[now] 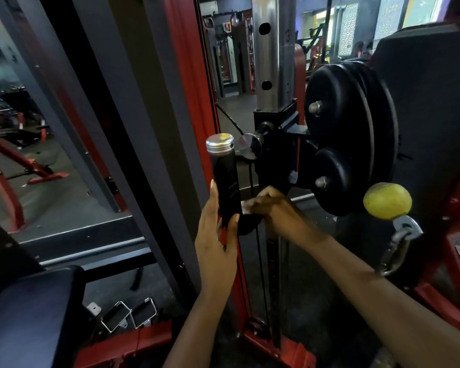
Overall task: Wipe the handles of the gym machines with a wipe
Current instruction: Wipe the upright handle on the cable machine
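Observation:
A black handle (225, 179) with a shiny metal end cap stands upright in the middle of the view. My left hand (218, 243) holds its lower part, thumb on the right side and fingers along the left. Just to the right, my right hand (272, 211) is curled round a small white wipe (246, 207) and presses it against the foot of the handle, where it joins the black machine bracket. Only a bit of the wipe shows.
Black pulley wheels (348, 134) sit to the right, with a yellow ball (387, 200) and carabiner below them. A red frame post (194, 88) and grey upright stand left. Two stirrup handles (129, 316) lie on the floor beside a black pad (32, 314).

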### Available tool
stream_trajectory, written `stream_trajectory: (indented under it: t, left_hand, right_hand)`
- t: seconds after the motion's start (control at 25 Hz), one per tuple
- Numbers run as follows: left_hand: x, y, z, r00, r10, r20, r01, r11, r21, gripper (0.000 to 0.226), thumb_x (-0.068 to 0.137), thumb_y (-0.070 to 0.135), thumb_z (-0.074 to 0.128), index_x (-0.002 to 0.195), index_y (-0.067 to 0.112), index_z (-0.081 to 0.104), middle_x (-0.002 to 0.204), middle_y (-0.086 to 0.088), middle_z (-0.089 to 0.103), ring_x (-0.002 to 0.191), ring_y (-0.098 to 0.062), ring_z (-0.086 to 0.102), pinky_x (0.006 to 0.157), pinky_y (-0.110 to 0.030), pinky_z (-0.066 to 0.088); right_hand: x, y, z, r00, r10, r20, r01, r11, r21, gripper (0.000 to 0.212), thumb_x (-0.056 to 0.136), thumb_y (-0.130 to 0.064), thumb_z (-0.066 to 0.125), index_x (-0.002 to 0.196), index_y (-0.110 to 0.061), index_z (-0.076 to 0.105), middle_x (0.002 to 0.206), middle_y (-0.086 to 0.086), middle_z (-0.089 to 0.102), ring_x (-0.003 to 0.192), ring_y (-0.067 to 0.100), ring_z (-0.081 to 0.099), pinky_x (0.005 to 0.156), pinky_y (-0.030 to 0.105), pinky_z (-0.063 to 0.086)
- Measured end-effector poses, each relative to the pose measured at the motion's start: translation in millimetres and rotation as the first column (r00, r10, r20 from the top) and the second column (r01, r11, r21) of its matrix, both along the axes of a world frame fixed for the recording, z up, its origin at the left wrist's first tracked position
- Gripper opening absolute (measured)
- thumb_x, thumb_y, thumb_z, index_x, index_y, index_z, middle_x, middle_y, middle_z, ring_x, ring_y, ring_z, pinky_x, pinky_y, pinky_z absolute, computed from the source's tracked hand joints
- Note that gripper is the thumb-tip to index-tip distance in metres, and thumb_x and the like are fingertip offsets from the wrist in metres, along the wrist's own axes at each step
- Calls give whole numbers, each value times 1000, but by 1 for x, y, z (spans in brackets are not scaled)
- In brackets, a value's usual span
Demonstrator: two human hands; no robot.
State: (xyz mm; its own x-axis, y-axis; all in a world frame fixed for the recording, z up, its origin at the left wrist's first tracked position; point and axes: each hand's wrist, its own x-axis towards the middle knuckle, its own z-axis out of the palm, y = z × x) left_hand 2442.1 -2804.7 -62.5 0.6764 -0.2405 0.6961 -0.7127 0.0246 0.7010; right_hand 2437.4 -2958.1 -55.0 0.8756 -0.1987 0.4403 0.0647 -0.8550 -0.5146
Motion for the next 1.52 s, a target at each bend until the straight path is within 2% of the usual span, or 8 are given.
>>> stream_trajectory:
  t: [0.2, 0.4, 0.52, 0.8, 1.04, 1.24, 1.44, 1.52]
  left_hand:
    - [1, -3, -3, 998, 38, 42, -39, 999, 23, 61, 90, 35, 44, 138, 57, 13, 138, 42, 26, 132, 6, 34, 107, -25, 39]
    - [3, -2, -7, 993, 70, 90, -72, 997, 27, 63, 92, 32, 45, 139, 55, 11, 145, 11, 36, 131, -8, 41, 104, -28, 42]
    - [3, -2, -6, 993, 61, 106, -63, 998, 23, 63, 91, 32, 46, 140, 54, 12, 142, 31, 30, 131, -3, 40, 105, -23, 40]
    - [4, -2, -6, 994, 17, 110, -16, 1000, -10, 62, 91, 28, 46, 142, 46, 17, 139, 40, 28, 132, 4, 35, 106, -18, 36]
    - [6, -2, -10, 994, 41, 101, -39, 999, -17, 62, 92, 26, 48, 144, 41, 18, 143, 26, 32, 133, -7, 39, 106, -33, 41]
    - [8, -2, -10, 994, 60, 92, -60, 998, 3, 67, 90, 5, 55, 145, 20, 20, 138, 30, 32, 130, 3, 38, 106, -24, 39]
    - [8, 2, -7, 997, 26, 77, -26, 1000, 6, 67, 91, 6, 55, 145, 19, 20, 137, 32, 32, 127, 8, 38, 103, -20, 38]
    - [7, 3, -6, 998, 5, 66, -5, 1000, -3, 67, 91, 6, 55, 145, 22, 19, 141, 22, 37, 130, 0, 40, 105, -27, 40]
  right_hand:
    - [14, -23, 6, 989, -65, -135, 73, 996, 50, 26, 84, -6, 59, 104, -19, 68, 113, 0, 59, 107, 17, 54, 83, 10, 34]
    - [-1, 3, -12, 991, 114, 67, -111, 992, -57, 35, 84, -6, 60, 66, -34, 68, 77, -8, 53, 71, 0, 54, 73, 18, 40]
    - [-3, -12, -15, 995, 102, 16, -98, 984, -146, 22, 88, -16, 57, 101, -28, 70, 104, -1, 50, 97, 4, 49, 84, 2, 30]
    - [6, -26, -24, 980, -157, 119, 178, 965, -194, 40, 90, -13, 45, 128, -20, 54, 131, -1, 51, 120, 16, 44, 101, 20, 35]
    - [-28, 48, -28, 903, -325, 281, 198, 895, 399, 23, 91, -20, 53, 108, -17, 69, 100, -5, 68, 95, 5, 62, 85, 13, 47]
    - [-50, 81, -34, 843, -429, 324, 188, 799, 571, 34, 85, 3, 57, 108, -21, 62, 96, -11, 64, 87, -4, 61, 79, 7, 47]
    - [-17, 50, -30, 791, -592, -151, 485, 457, 745, 25, 91, -8, 52, 112, -4, 65, 108, 15, 67, 101, 26, 62, 78, 22, 43]
    - [-14, 66, -30, 775, -621, -119, 442, 397, 804, 23, 90, -12, 56, 110, -8, 67, 108, 17, 68, 100, 26, 63, 80, 27, 46]
